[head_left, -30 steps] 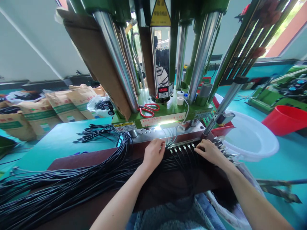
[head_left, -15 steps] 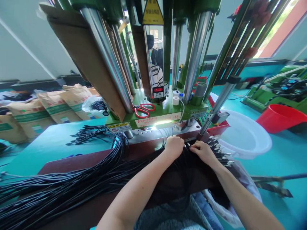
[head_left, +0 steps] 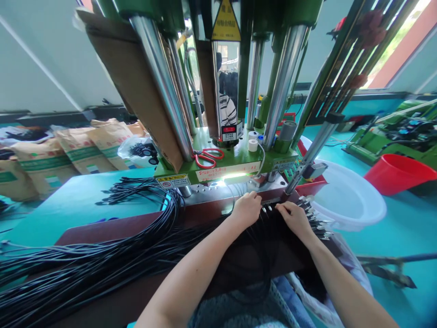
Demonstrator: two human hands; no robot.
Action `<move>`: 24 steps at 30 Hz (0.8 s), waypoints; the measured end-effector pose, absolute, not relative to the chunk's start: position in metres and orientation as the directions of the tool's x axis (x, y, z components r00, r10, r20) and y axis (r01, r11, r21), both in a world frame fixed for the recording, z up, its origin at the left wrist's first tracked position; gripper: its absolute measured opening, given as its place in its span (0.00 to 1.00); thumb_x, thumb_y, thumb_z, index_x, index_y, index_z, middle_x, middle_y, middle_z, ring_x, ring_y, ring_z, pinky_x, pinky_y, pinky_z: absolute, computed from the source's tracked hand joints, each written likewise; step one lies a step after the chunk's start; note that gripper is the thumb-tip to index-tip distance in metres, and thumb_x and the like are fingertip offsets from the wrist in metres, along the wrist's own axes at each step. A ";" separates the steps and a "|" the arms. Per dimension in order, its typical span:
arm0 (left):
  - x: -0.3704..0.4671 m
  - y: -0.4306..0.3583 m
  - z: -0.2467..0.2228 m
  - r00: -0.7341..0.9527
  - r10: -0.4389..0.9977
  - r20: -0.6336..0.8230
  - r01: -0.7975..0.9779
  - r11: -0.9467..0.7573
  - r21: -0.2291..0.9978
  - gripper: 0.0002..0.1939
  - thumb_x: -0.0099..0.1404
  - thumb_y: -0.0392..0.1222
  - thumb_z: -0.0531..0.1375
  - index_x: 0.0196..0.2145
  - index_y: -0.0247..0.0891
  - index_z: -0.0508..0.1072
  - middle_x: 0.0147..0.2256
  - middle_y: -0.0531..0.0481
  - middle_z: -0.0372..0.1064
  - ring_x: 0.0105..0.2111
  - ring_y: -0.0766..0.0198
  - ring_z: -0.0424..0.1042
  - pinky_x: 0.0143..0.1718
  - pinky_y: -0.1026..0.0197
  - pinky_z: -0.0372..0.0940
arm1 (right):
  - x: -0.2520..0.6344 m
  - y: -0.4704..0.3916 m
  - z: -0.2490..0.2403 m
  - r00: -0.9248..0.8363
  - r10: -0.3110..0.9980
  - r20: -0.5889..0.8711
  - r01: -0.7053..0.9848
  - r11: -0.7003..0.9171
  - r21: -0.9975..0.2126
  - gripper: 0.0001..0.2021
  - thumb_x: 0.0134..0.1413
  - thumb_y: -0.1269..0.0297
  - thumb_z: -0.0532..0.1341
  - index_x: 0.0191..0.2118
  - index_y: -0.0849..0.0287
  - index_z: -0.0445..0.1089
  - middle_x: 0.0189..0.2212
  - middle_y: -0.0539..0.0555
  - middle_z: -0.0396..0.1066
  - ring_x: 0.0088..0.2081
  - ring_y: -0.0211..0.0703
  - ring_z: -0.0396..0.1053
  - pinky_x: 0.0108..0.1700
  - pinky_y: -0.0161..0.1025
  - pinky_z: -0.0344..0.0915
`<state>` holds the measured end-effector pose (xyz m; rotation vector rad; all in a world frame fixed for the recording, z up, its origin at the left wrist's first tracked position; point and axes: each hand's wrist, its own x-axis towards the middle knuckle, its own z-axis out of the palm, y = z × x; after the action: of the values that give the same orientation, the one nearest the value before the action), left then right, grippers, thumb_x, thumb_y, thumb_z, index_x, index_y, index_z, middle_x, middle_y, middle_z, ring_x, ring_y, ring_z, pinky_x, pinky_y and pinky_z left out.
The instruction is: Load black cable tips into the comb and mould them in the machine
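My left hand [head_left: 246, 209] lies knuckles up on a row of black cables with metal plug ends [head_left: 267, 209], at the front of the green press machine [head_left: 225, 166]. My right hand [head_left: 294, 217] rests just right of it, fingers curled over the same cable ends. More metal-tipped plugs [head_left: 316, 222] fan out to the right of my right hand. A thick bundle of black cables [head_left: 102, 259] runs from the left across the dark red board [head_left: 112, 228] towards both hands. What the fingers pinch is hidden.
Red-handled scissors [head_left: 208, 157] and small white rolls [head_left: 253, 145] lie on the machine's green deck. A white basin [head_left: 344, 200] and a red tub [head_left: 396, 173] stand at the right. Paper sacks [head_left: 78, 150] line the left. A person in a striped shirt [head_left: 227, 109] is behind the machine.
My left hand moved right from the cable row's left end and now sits close beside my right hand, covering the plug ends that were exposed a second ago.
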<state>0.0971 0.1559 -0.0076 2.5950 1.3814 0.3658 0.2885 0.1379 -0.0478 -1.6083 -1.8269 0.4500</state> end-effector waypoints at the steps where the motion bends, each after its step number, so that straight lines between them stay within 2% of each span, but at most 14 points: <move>1: 0.089 0.155 -0.006 0.519 0.834 0.186 0.765 -0.550 0.335 0.12 0.63 0.37 0.50 0.41 0.32 0.69 0.41 0.43 0.65 0.42 0.59 0.63 0.43 0.59 0.59 | 0.291 0.138 -0.049 0.009 0.962 0.274 0.745 0.176 -0.644 0.14 0.53 0.58 0.52 0.26 0.60 0.69 0.26 0.54 0.69 0.31 0.43 0.65 0.34 0.39 0.58; 4: 0.058 0.155 -0.006 0.350 0.896 0.272 0.731 -0.443 0.519 0.12 0.63 0.39 0.50 0.40 0.35 0.69 0.40 0.47 0.65 0.40 0.62 0.64 0.42 0.62 0.59 | 0.295 0.137 -0.052 0.068 0.936 0.344 0.733 0.187 -0.654 0.13 0.54 0.58 0.52 0.31 0.60 0.69 0.30 0.55 0.70 0.34 0.44 0.65 0.38 0.40 0.59; 7: 0.029 0.159 -0.018 0.129 0.969 0.210 0.734 -0.236 0.637 0.10 0.60 0.39 0.52 0.37 0.35 0.69 0.37 0.48 0.66 0.34 0.65 0.65 0.39 0.62 0.59 | 0.294 0.136 -0.054 0.061 0.920 0.386 0.727 0.224 -0.649 0.12 0.54 0.58 0.52 0.31 0.59 0.69 0.30 0.54 0.69 0.35 0.44 0.65 0.40 0.40 0.60; 9: 0.017 0.163 -0.030 0.041 0.988 0.148 0.680 -0.136 0.720 0.10 0.59 0.39 0.53 0.36 0.34 0.69 0.36 0.48 0.67 0.31 0.66 0.65 0.38 0.62 0.59 | 0.293 0.135 -0.055 0.046 0.913 0.405 0.725 0.248 -0.643 0.11 0.54 0.59 0.52 0.30 0.58 0.69 0.30 0.54 0.69 0.35 0.44 0.65 0.40 0.41 0.60; 12: 0.011 0.169 -0.045 0.015 0.995 0.095 0.578 -0.087 0.811 0.10 0.58 0.39 0.53 0.34 0.34 0.70 0.35 0.49 0.68 0.31 0.67 0.66 0.38 0.63 0.60 | 0.295 0.137 -0.053 0.015 0.910 0.414 0.724 0.275 -0.632 0.11 0.53 0.59 0.53 0.30 0.58 0.69 0.29 0.54 0.69 0.34 0.44 0.65 0.39 0.41 0.60; 16: 0.012 0.173 -0.051 0.041 0.995 0.090 0.539 -0.098 0.837 0.10 0.58 0.40 0.52 0.33 0.35 0.71 0.32 0.51 0.70 0.30 0.67 0.66 0.35 0.65 0.60 | 0.292 0.150 -0.040 -0.080 0.917 0.390 0.731 0.320 -0.603 0.10 0.52 0.60 0.53 0.34 0.57 0.70 0.32 0.53 0.70 0.34 0.43 0.66 0.37 0.39 0.61; 21: 0.012 0.170 -0.050 0.054 0.997 0.052 0.516 -0.073 0.853 0.11 0.57 0.41 0.53 0.33 0.34 0.72 0.29 0.51 0.69 0.29 0.67 0.65 0.33 0.65 0.59 | 0.256 0.197 -0.018 -0.277 0.856 0.437 0.710 0.489 -0.507 0.10 0.53 0.63 0.52 0.36 0.58 0.69 0.35 0.53 0.70 0.39 0.42 0.66 0.42 0.39 0.61; 24: 0.012 0.169 -0.047 0.063 0.997 0.049 0.516 -0.075 0.853 0.10 0.57 0.40 0.52 0.31 0.34 0.72 0.30 0.50 0.69 0.30 0.66 0.66 0.35 0.64 0.58 | 0.223 0.241 -0.015 -0.296 0.823 0.485 0.696 0.534 -0.480 0.12 0.53 0.65 0.52 0.40 0.61 0.69 0.38 0.56 0.69 0.42 0.44 0.65 0.45 0.41 0.61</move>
<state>0.0118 0.1687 -0.0471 1.6730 1.5279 0.9126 0.2230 0.2409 -0.0154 -1.2259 -2.0661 0.2296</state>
